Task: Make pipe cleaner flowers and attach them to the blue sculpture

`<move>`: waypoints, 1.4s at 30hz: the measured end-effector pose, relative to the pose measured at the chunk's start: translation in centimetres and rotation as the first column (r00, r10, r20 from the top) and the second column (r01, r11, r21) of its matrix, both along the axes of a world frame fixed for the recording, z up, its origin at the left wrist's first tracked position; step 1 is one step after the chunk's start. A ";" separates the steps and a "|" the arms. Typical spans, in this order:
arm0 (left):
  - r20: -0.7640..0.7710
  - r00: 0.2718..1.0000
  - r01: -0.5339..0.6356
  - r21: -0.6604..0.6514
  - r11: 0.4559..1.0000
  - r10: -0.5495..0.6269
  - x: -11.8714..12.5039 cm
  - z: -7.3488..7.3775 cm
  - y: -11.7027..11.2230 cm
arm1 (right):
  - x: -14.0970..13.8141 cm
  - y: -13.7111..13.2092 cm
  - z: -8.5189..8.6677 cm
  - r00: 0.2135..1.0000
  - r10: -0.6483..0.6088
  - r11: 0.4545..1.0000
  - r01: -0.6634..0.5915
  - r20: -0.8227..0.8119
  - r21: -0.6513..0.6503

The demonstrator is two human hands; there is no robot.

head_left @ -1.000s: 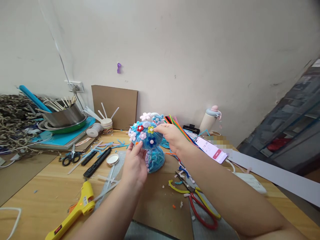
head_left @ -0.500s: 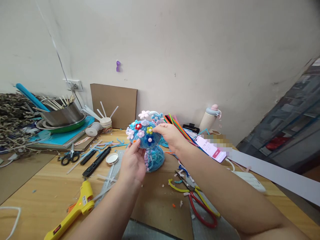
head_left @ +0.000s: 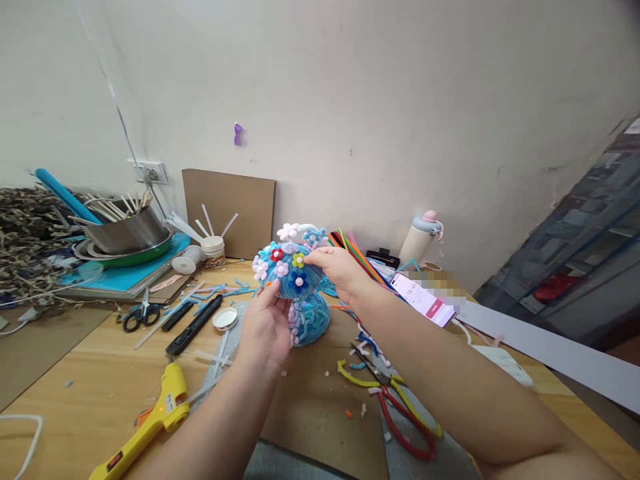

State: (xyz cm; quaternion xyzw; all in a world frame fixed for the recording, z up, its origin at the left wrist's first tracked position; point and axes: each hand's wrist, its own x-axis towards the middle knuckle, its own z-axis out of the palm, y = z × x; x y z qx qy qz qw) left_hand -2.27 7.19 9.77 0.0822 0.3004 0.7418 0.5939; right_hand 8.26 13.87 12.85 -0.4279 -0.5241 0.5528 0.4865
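Note:
A blue fuzzy craft piece made of pipe cleaners (head_left: 310, 317) stands in front of me, with a rounded, flower-covered top and a round blue lower part. My left hand (head_left: 267, 320) grips the edge of the top from the near left, and a bit of orange shows at its thumb tip. On the dome's right side, my right hand (head_left: 340, 267) pinches a small yellow flower (head_left: 299, 261) against the surface. Around it sit a red flower (head_left: 277, 255), a dark blue flower (head_left: 299, 282) and several pale ones. The underside behind my left fingers is hidden.
A yellow hot glue gun (head_left: 165, 407) lies at the front left, near a black cutter (head_left: 195, 325) and scissors (head_left: 143, 315). Red-handled scissors (head_left: 395, 400) rest right of centre among scraps. A phone (head_left: 423, 299) and a bottle (head_left: 420, 240) are farther right.
Both hands keep nearly the same hold on the craft piece and the yellow flower. Only a very slight shift of the whole view shows.

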 end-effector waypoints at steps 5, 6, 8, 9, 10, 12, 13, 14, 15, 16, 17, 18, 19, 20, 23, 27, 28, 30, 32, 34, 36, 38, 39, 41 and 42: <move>-0.004 1.000 0.011 -0.015 1.000 -0.011 -0.1 0.0 0.0 | 0.0 0.1 0.0 1.000 0.006 1.000 -0.006 -0.007 -0.005; -0.006 1.000 0.010 -0.016 1.000 -0.010 -0.1 0.0 0.0 | 0.0 0.1 0.0 1.000 0.006 1.000 -0.006 -0.006 -0.006; -0.007 1.000 0.010 -0.014 1.000 -0.010 -0.2 0.0 0.0 | 0.0 0.0 0.0 1.000 0.005 1.000 -0.005 -0.003 -0.007; -0.007 1.000 0.013 -0.012 1.000 -0.013 -0.2 -0.1 0.0 | 0.0 -0.1 0.1 1.000 0.004 1.000 -0.004 -0.005 -0.008; -0.006 1.000 0.016 -0.009 1.000 -0.016 -0.2 -0.1 0.0 | 0.0 -0.2 0.1 1.000 0.004 1.000 -0.004 -0.007 -0.008; -0.006 1.000 0.019 -0.007 1.000 -0.019 -0.2 -0.1 0.0 | 0.1 -0.2 0.2 1.000 0.005 1.000 -0.005 -0.009 -0.006; -0.006 1.000 0.020 -0.007 1.000 -0.020 -0.2 0.0 0.0 | 0.1 -0.2 0.2 1.000 0.007 1.000 -0.007 -0.008 -0.005; -0.006 1.000 0.020 -0.008 1.000 -0.020 -0.2 0.0 0.0 | 0.1 -0.2 0.3 1.000 0.010 1.000 -0.010 -0.007 -0.002; -0.006 1.000 0.020 -0.009 1.000 -0.020 -0.2 0.0 0.0 | 0.1 -0.2 0.3 1.000 0.011 1.000 -0.011 -0.004 0.001; -0.006 1.000 0.020 -0.010 1.000 -0.020 -0.2 0.0 0.0 | 0.1 -0.2 0.2 1.000 0.010 1.000 -0.010 -0.001 0.004; -0.005 1.000 0.023 -0.010 1.000 -0.023 -0.2 0.0 0.0 | 0.1 -0.2 0.2 1.000 0.010 1.000 -0.010 0.002 0.006; -0.003 1.000 0.026 -0.012 1.000 -0.026 -0.2 0.1 0.0 | 0.1 -0.2 0.2 1.000 0.010 1.000 -0.010 0.006 0.007; -0.003 1.000 0.028 -0.014 0.999 -0.028 -0.2 0.1 -0.1 | 0.2 -0.2 0.1 1.000 0.012 1.000 -0.012 0.011 0.009; -0.003 1.000 0.031 -0.015 0.999 -0.031 -0.2 0.1 -0.1 | 0.2 -0.2 0.1 1.000 0.012 1.000 -0.013 0.015 0.013; -0.002 0.999 0.034 -0.015 0.999 -0.034 -0.2 0.2 -0.1 | 0.2 -0.2 0.0 1.000 0.019 0.999 -0.019 0.025 0.032; 0.003 1.000 0.029 -0.016 0.999 -0.029 -0.3 0.1 0.0 | 0.2 -0.1 0.0 0.999 0.024 0.999 -0.025 0.022 0.043; 0.005 1.000 0.028 -0.016 0.999 -0.028 -0.3 0.0 0.0 | 0.2 -0.1 0.0 1.000 0.026 0.999 -0.027 0.017 0.042; 0.005 0.999 0.033 -0.013 0.999 -0.033 -0.3 -0.1 0.0 | 0.1 0.0 0.1 1.000 0.029 0.999 -0.029 0.012 0.037; 0.000 0.999 0.039 -0.011 0.999 -0.039 -0.3 -0.1 0.0 | 0.1 0.0 0.0 1.000 0.027 0.999 -0.027 0.016 0.030; -0.003 0.999 0.044 -0.010 0.999 -0.044 -0.2 -0.1 0.0 | 0.0 0.0 0.0 1.000 0.016 0.999 -0.017 0.026 0.031; -0.003 0.999 0.041 -0.010 0.999 -0.041 -0.2 -0.1 -0.1 | 0.0 0.0 -0.1 0.999 -0.003 0.999 0.001 0.042 0.044; 0.002 0.999 0.038 -0.011 0.999 -0.037 -0.1 -0.1 -0.1 | -0.1 0.0 -0.1 0.998 -0.016 0.998 0.013 0.054 0.061; 0.006 0.999 0.034 -0.009 0.999 -0.034 -0.1 -0.1 -0.1 | 0.0 -0.1 -0.1 0.998 -0.013 0.998 0.010 0.056 0.067; 0.015 1.000 0.025 -0.002 1.000 -0.025 -0.1 -0.2 0.0 | 0.0 -0.1 0.0 0.999 0.012 0.997 -0.015 0.052 0.071; 0.019 1.000 0.021 0.002 1.000 -0.021 -0.1 -0.2 0.0 | 0.1 -0.2 0.1 0.999 0.024 0.997 -0.027 0.044 0.074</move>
